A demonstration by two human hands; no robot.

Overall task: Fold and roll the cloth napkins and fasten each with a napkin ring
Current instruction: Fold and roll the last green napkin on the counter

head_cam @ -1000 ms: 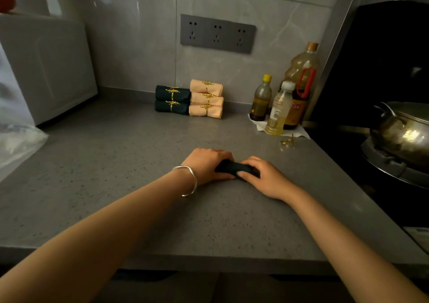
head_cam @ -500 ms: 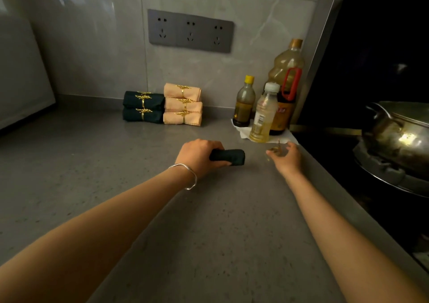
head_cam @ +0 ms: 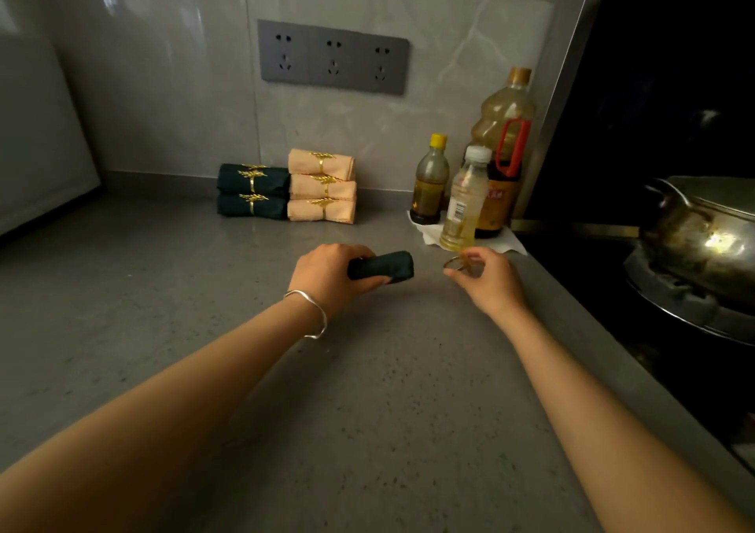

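Dark green rolled cloth napkin (head_cam: 382,265) gripped by left hand (head_cam: 327,275); just right of it, right hand (head_cam: 488,279) pinches thin gold metal napkin ring (head_cam: 453,263).

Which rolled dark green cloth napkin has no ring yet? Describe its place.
At the grey stone countertop, in front of the grey wall socket panel, the left hand grips one rolled dark green cloth napkin. The stacked green rolls at the wall wear gold rings; it is bare.
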